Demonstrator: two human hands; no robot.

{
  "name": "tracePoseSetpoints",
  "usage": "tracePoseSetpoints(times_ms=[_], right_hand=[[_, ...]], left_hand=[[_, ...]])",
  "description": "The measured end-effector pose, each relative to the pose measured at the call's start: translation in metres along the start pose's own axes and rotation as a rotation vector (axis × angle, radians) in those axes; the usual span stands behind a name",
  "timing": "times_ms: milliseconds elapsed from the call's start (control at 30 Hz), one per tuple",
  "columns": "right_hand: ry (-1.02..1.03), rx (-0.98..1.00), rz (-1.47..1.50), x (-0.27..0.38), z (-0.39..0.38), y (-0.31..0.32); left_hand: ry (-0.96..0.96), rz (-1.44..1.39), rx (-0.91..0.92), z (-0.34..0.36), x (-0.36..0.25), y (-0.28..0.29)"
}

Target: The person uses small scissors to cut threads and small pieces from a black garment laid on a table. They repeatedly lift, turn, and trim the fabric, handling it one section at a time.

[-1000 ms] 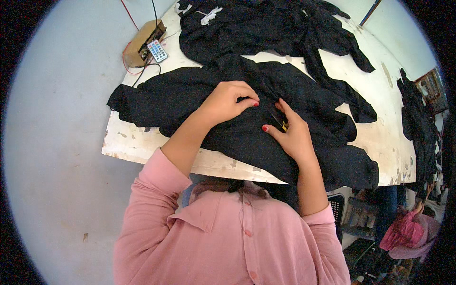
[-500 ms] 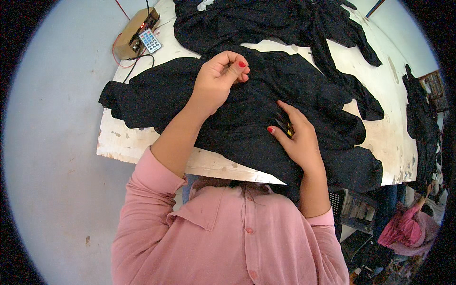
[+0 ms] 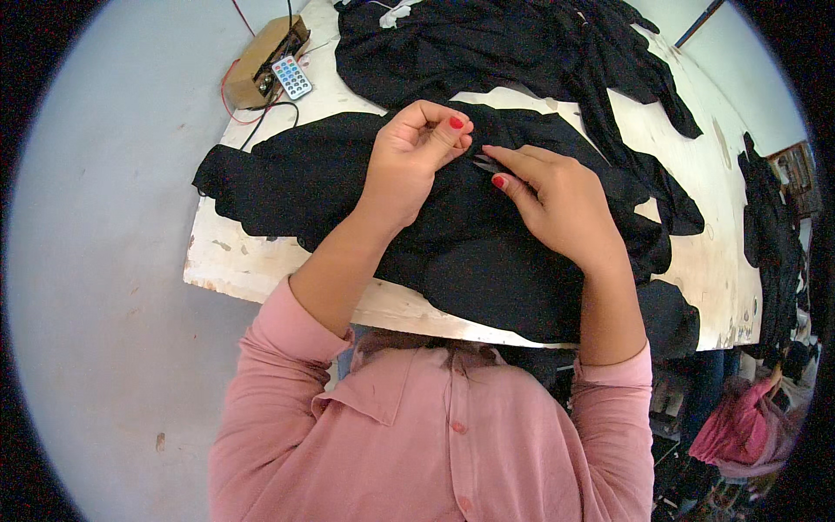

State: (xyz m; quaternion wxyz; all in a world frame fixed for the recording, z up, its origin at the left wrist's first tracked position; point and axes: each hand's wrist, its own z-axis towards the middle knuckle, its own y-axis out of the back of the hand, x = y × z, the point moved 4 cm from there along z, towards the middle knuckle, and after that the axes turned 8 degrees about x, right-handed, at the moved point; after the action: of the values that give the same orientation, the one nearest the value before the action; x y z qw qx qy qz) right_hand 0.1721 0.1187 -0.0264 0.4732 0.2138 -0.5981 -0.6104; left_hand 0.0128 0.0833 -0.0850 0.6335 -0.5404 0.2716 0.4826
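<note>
Black cloth garment (image 3: 304,174) lies spread across the white worn table (image 3: 243,270) in front of me. My left hand (image 3: 413,157) is raised over it, thumb and fingertips pinched together; whatever they hold is too small to make out. Just to its right, my right hand (image 3: 552,196) grips small snips (image 3: 485,163), their pointed blades showing between thumb and index finger, aimed toward the left hand. The snips' handle is hidden by the hand.
Another black garment (image 3: 452,43) with white scraps (image 3: 396,16) covers the back. A tan box device (image 3: 261,65) with wires and a white remote (image 3: 292,76) are at back left. Black clothing (image 3: 765,252) hangs at right, where a person in pink (image 3: 731,422) works below.
My left hand has risen and closed into a pinch above the cloth. My right hand has moved up and inward, bringing the snips' blades close to the left fingertips.
</note>
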Motion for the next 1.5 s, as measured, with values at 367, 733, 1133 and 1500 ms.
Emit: tracePoseSetpoints(times_ms=[367, 733, 1133, 1500], right_hand=[[0.056, 0.052, -0.032, 0.006, 0.017, -0.001], [-0.091, -0.061, 0.308, 0.000, -0.022, -0.001], [-0.220, 0.039, 0.254, 0.018, -0.100, -0.067], [-0.167, 0.003, 0.232, 0.017, -0.101, -0.069]], left_hand=[[-0.053, -0.012, 0.000, -0.002, -0.004, -0.001], [-0.044, 0.288, 0.083, 0.000, -0.047, 0.024], [0.016, 1.152, 0.806, -0.021, -0.004, 0.006], [0.011, 0.813, 0.506, -0.007, -0.027, 0.009]])
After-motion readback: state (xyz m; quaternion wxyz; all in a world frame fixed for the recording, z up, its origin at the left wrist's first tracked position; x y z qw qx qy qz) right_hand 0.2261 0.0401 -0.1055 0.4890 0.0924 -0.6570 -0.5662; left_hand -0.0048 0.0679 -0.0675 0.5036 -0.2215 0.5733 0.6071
